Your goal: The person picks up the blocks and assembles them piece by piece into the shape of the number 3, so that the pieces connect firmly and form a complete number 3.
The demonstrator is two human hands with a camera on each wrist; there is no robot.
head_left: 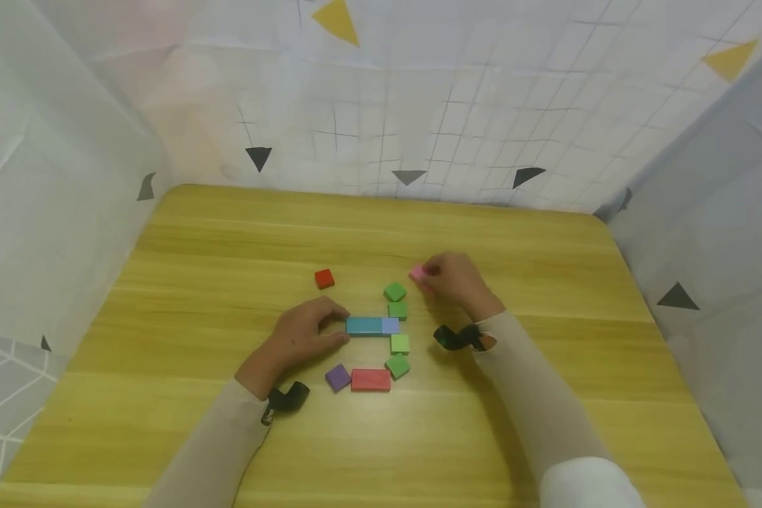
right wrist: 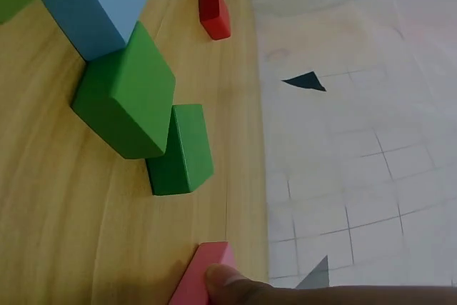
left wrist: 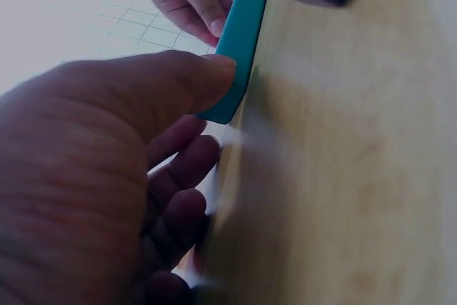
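My left hand (head_left: 300,334) pinches the left end of a long teal block (head_left: 364,326) between thumb and forefinger; in the left wrist view, the thumb lies on the block's edge. A small blue block (head_left: 390,325) adjoins that block's right end. Beyond the row, on the right, my right hand (head_left: 457,283) holds a pink block (head_left: 417,271) at its fingertips. The right wrist view has one finger pressed against the pink block (right wrist: 202,274). Nearest to it stands a turned green block (head_left: 395,291), with another green block (head_left: 397,310) just below.
Below the blue block are a light green block (head_left: 399,344) and a tilted green one (head_left: 397,365). A long red block (head_left: 371,380) and a purple block (head_left: 339,378) lie nearer me. A small red block (head_left: 324,279) sits apart on the wooden table (head_left: 228,240).
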